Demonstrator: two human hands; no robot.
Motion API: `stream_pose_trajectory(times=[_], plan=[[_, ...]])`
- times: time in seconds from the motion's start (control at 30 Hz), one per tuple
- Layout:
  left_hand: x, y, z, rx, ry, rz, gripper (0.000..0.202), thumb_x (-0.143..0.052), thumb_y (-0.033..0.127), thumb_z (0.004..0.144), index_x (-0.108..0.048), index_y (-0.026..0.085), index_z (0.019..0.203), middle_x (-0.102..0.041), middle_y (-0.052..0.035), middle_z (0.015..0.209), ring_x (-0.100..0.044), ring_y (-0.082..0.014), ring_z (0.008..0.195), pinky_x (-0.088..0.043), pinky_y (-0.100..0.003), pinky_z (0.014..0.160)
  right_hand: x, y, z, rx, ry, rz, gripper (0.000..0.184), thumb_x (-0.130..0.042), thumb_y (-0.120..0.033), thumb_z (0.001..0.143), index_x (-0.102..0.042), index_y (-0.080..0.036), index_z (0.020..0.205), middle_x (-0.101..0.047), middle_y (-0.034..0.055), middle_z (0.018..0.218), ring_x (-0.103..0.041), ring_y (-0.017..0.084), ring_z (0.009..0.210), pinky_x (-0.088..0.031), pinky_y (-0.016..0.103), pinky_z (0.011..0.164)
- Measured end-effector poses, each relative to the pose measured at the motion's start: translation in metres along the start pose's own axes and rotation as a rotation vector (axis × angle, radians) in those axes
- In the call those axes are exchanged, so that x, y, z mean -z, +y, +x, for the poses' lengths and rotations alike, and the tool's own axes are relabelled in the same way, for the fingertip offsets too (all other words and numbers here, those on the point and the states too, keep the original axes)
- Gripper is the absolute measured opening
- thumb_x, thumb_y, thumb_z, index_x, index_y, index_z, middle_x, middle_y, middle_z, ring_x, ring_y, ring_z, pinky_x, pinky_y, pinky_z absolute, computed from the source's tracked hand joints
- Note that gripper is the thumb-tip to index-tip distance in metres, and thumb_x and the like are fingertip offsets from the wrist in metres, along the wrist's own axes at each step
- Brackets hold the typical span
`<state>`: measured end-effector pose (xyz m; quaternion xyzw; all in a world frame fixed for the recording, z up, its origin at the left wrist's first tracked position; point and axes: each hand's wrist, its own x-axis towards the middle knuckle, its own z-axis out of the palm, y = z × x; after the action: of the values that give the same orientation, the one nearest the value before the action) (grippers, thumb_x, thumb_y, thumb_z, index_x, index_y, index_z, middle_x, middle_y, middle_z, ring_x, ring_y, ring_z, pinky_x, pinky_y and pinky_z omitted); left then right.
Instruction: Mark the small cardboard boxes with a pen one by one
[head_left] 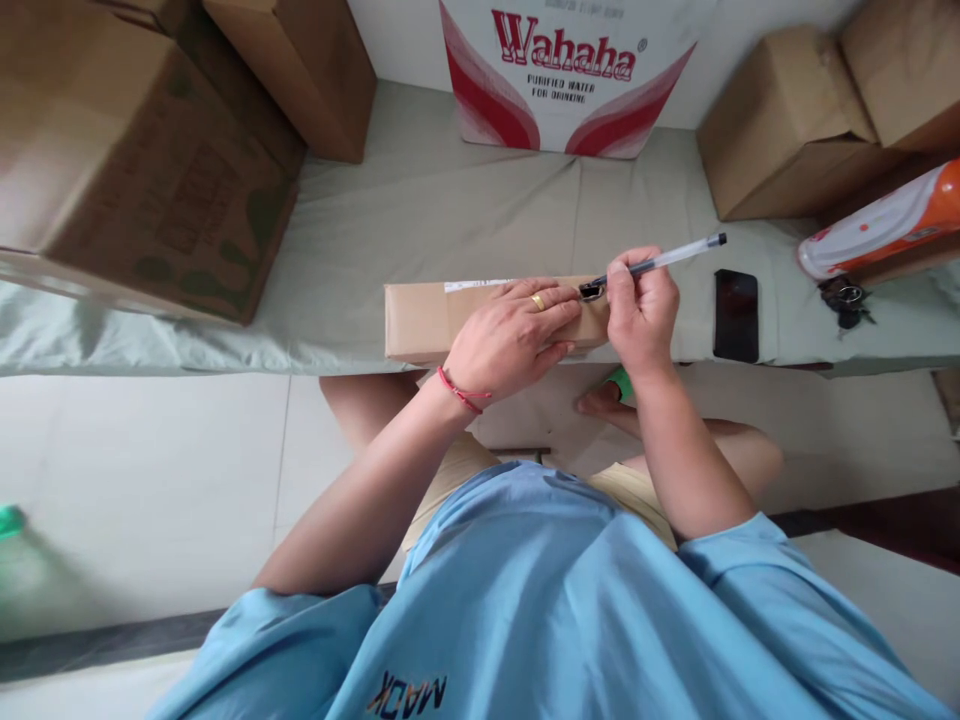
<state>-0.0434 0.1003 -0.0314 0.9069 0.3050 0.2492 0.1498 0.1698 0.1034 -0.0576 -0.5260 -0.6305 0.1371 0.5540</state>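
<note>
A long, narrow brown cardboard box (420,322) lies on the cloth-covered table, close to its front edge. My left hand (517,325), with a ring and a red string bracelet, rests flat across the top of the box, fingers stretched out. In my right hand (643,305) is a pen (679,254) with a clear barrel, its dark end pointing up and right. The pen's lower end is at the right part of the box, beside a small black patch (592,290); whether that is a mark or a hole I cannot tell. A whitish label strip (469,286) runs along the box's far edge.
Right of my right hand lies a black phone (736,315), with keys (847,300) and an orange-and-white cylinder (877,225) farther right. Large cartons (150,170) stand at left, more cartons (780,125) at back right. A white-and-red Wahaha carton (566,80) stands behind.
</note>
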Motion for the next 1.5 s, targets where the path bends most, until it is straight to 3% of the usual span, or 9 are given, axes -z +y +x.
stream_pose_trajectory(times=[0.4,0.8,0.97,1.1,1.5], plan=[[0.0,0.0,0.0,-0.001,0.007,0.006,0.035,-0.066,0.025,0.103,-0.073,0.018,0.136,-0.074,-0.0121,0.15,-0.066,-0.0333,0.145,-0.053,-0.049,0.121,-0.001,-0.008,0.0,0.094,-0.019,-0.227,0.039,-0.045,-0.057,0.116,-0.057,-0.024,0.099,-0.058,-0.0019,0.079,-0.056,0.013,0.067,-0.049,0.03,0.071],[-0.001,-0.001,0.0,-0.009,0.026,0.017,0.033,-0.069,0.024,0.103,-0.075,0.016,0.135,-0.074,-0.0119,0.151,-0.067,-0.0341,0.144,-0.054,-0.05,0.121,0.003,-0.002,-0.003,0.092,0.102,-0.336,0.041,-0.044,-0.059,0.116,-0.057,-0.024,0.098,-0.057,-0.0005,0.078,-0.06,0.016,0.069,-0.051,0.034,0.074],[0.0,-0.002,0.0,-0.029,0.037,-0.029,0.03,-0.07,0.023,0.103,-0.075,0.016,0.132,-0.075,-0.0131,0.148,-0.067,-0.0332,0.144,-0.054,-0.049,0.123,0.005,-0.007,-0.007,0.074,0.13,-0.259,0.041,-0.047,-0.059,0.115,-0.057,-0.024,0.095,-0.055,-0.0016,0.076,-0.055,0.014,0.065,-0.049,0.032,0.069],[0.003,-0.002,-0.001,-0.017,0.039,-0.074,0.027,-0.07,0.02,0.101,-0.075,0.015,0.128,-0.076,-0.0145,0.145,-0.068,-0.0326,0.142,-0.055,-0.048,0.122,0.004,-0.015,-0.008,0.038,0.079,-0.179,0.04,-0.048,-0.058,0.115,-0.058,-0.024,0.096,-0.053,-0.0036,0.074,-0.05,0.012,0.06,-0.046,0.029,0.064],[0.002,-0.002,-0.001,0.005,0.049,-0.083,0.029,-0.071,0.02,0.099,-0.074,0.014,0.127,-0.077,-0.0146,0.142,-0.069,-0.0335,0.14,-0.056,-0.048,0.12,0.002,-0.018,-0.008,0.013,0.006,-0.179,0.041,-0.05,-0.061,0.113,-0.06,-0.023,0.098,-0.061,-0.0023,0.077,-0.058,0.012,0.066,-0.05,0.028,0.069]])
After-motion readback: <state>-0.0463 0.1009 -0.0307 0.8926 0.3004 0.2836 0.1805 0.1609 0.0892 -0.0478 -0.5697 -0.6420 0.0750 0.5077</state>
